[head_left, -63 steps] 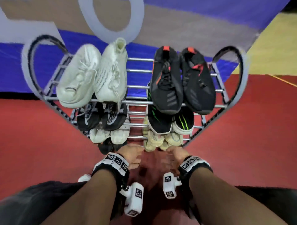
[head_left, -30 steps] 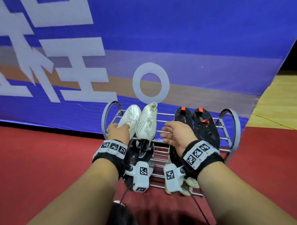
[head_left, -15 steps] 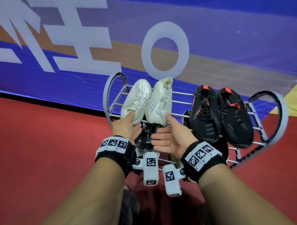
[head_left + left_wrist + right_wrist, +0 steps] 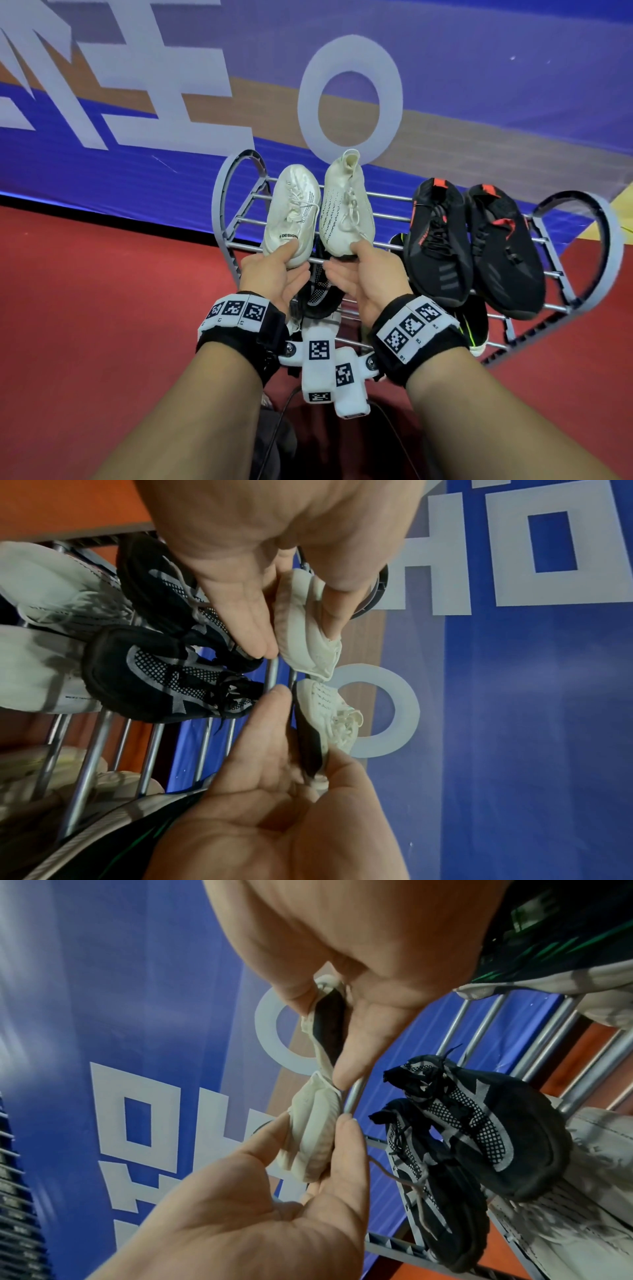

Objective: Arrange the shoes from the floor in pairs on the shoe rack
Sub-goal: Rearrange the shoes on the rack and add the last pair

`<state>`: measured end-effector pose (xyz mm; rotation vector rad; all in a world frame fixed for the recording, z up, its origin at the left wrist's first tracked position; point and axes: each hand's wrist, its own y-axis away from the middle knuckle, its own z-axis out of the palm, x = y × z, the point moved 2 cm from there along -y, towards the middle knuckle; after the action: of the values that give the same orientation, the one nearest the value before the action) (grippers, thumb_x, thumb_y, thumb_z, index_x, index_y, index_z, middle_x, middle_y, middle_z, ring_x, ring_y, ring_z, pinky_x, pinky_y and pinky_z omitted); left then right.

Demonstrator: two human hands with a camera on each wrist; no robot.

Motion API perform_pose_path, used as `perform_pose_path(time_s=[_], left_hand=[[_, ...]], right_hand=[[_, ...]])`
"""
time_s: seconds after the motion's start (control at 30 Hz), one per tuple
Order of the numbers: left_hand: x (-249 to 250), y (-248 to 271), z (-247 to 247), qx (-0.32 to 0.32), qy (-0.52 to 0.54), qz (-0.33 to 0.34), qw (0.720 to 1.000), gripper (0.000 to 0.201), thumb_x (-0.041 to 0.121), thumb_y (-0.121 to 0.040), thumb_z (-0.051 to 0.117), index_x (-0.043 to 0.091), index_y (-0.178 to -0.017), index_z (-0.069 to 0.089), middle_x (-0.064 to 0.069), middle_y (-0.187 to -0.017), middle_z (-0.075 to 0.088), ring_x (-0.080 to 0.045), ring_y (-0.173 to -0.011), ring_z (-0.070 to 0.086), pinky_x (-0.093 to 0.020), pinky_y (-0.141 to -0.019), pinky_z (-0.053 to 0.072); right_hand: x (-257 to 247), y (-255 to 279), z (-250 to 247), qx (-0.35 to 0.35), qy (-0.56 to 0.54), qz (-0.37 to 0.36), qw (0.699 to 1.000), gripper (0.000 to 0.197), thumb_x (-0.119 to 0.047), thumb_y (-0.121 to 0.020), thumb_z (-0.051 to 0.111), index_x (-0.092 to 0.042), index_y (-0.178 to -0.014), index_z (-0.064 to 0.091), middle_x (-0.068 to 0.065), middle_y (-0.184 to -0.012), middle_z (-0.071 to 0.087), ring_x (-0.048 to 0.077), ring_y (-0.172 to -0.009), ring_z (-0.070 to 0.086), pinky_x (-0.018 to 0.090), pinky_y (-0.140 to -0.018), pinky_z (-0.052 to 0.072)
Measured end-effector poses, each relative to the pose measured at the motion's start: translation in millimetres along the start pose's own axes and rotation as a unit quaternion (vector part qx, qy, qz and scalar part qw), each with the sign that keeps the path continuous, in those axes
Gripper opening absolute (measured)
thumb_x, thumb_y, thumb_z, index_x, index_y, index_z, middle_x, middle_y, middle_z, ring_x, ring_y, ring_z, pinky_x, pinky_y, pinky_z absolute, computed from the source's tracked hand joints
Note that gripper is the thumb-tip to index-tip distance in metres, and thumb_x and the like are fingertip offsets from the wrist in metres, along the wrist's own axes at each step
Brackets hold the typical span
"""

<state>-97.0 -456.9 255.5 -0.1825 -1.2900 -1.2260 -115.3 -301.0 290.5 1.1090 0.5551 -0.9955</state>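
Note:
A white pair sits on the left of the top tier of the grey shoe rack [image 4: 228, 192], toes toward me. My left hand [image 4: 291, 255] pinches the toe of the left white shoe [image 4: 293, 209], thumb on top and fingers under the sole. My right hand [image 4: 358, 255] pinches the toe of the right white shoe [image 4: 344, 209] the same way. The left wrist view shows my left hand [image 4: 298, 631] on the pale sole. In the right wrist view my right hand [image 4: 322, 1031] grips the dark-soled toe. A black pair with red tabs [image 4: 438, 246] lies on the top tier's right.
On the lower tiers sit black mesh shoes [image 4: 318, 294], a black shoe with green stripes [image 4: 474, 329] and white shoes [image 4: 34, 669]. A blue banner wall [image 4: 137, 178] stands right behind the rack. Red floor [image 4: 102, 325] spreads on both sides.
Both hands have risen from the rack's bottom tier to the top tier and closed on the toes of the two white shoes. The head view has tilted up.

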Motion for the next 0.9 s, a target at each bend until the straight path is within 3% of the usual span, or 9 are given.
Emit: perform_pose_path(time_s=[0.13, 0.2, 0.3, 0.43, 0.5, 0.6, 0.7, 0.83, 0.9], left_hand=[[3, 1, -4, -0.017, -0.015, -0.001, 1.0, 0.04, 0.024, -0.091, 0.078, 0.005, -0.124, 0.067, -0.015, -0.104, 0.079, -0.026, -0.091, 0.079, -0.032, -0.075, 0.063], [3, 2, -6, -0.023, -0.016, -0.001, 1.0, 0.045, 0.023, -0.09, 0.079, 0.004, -0.128, 0.063, -0.017, -0.106, 0.078, -0.028, -0.092, 0.078, -0.033, -0.076, 0.064], [4, 4, -8, -0.029, -0.017, -0.003, 0.999, 0.054, 0.021, -0.087, 0.082, 0.005, -0.132, 0.057, -0.02, -0.109, 0.077, -0.033, -0.094, 0.078, -0.036, -0.077, 0.064], [9, 10, -7, -0.054, -0.056, -0.018, 0.997, 0.036, 0.025, -0.091, 0.077, 0.008, -0.122, 0.068, -0.013, -0.104, 0.079, -0.028, -0.096, 0.078, -0.034, -0.078, 0.063], [13, 12, -9, -0.031, -0.08, -0.009, 0.996, 0.035, 0.032, -0.089, 0.077, 0.014, -0.119, 0.071, -0.006, -0.106, 0.079, -0.026, -0.098, 0.077, -0.034, -0.082, 0.062], [31, 13, -17, 0.051, -0.113, 0.083, 0.989, 0.043, 0.039, -0.087, 0.068, 0.02, -0.125, 0.066, 0.003, -0.108, 0.073, -0.032, -0.109, 0.072, -0.038, -0.083, 0.057], [50, 23, -23, 0.091, -0.035, 0.132, 0.986, 0.032, 0.045, -0.094, 0.064, 0.027, -0.119, 0.06, 0.007, -0.104, 0.061, -0.016, -0.1, 0.062, -0.035, -0.087, 0.051], [62, 36, -33, 0.051, 0.061, 0.121, 0.989, 0.066, 0.059, -0.091, 0.067, 0.014, -0.138, 0.053, -0.006, -0.126, 0.063, -0.025, -0.109, 0.069, -0.039, -0.09, 0.06], [69, 40, -38, 0.028, 0.087, 0.127, 0.988, 0.07, 0.062, -0.091, 0.065, 0.014, -0.14, 0.052, -0.01, -0.129, 0.064, -0.028, -0.11, 0.071, -0.043, -0.094, 0.06]], right_hand=[[-4, 0, 0, -0.002, -0.043, -0.034, 0.998, 0.014, -0.007, -0.103, 0.047, -0.005, -0.107, 0.06, 0.022, -0.11, 0.072, 0.029, -0.087, 0.079, 0.037, -0.078, 0.065], [-8, 0, -1, -0.005, -0.062, -0.043, 0.997, 0.014, -0.005, -0.103, 0.046, -0.003, -0.109, 0.058, 0.022, -0.111, 0.071, 0.03, -0.088, 0.078, 0.039, -0.08, 0.064], [-15, 0, -2, -0.015, -0.075, -0.055, 0.996, 0.013, -0.005, -0.103, 0.047, -0.003, -0.109, 0.058, 0.023, -0.111, 0.071, 0.027, -0.086, 0.079, 0.035, -0.073, 0.065], [-20, -2, -6, -0.03, -0.071, -0.062, 0.995, 0.016, -0.006, -0.103, 0.049, -0.001, -0.115, 0.059, 0.024, -0.109, 0.073, 0.026, -0.086, 0.078, 0.032, -0.071, 0.064], [-24, -2, -6, -0.046, -0.061, -0.06, 0.995, 0.017, -0.007, -0.103, 0.048, -0.002, -0.114, 0.06, 0.024, -0.107, 0.075, 0.022, -0.079, 0.076, 0.029, -0.066, 0.062], [-30, 1, -3, -0.082, -0.041, -0.054, 0.994, 0.02, -0.008, -0.103, 0.046, -0.003, -0.113, 0.062, 0.021, -0.093, 0.076, 0.015, -0.061, 0.065, 0.023, -0.054, 0.057], [-34, 1, -4, -0.092, -0.015, -0.045, 0.995, 0.026, -0.01, -0.099, 0.045, -0.001, -0.119, 0.06, 0.02, -0.083, 0.074, 0.012, -0.046, 0.054, 0.021, -0.043, 0.047], [-33, -1, -5, -0.127, -0.004, -0.045, 0.991, 0.045, -0.016, -0.091, 0.043, 0.002, -0.128, 0.062, 0.02, -0.07, 0.064, 0.013, -0.035, 0.038, 0.02, -0.038, 0.029], [-33, 1, -5, -0.157, 0.015, -0.035, 0.987, 0.055, -0.018, -0.086, 0.042, 0.008, -0.131, 0.059, 0.019, -0.062, 0.06, 0.014, -0.031, 0.033, 0.018, -0.035, 0.026]])
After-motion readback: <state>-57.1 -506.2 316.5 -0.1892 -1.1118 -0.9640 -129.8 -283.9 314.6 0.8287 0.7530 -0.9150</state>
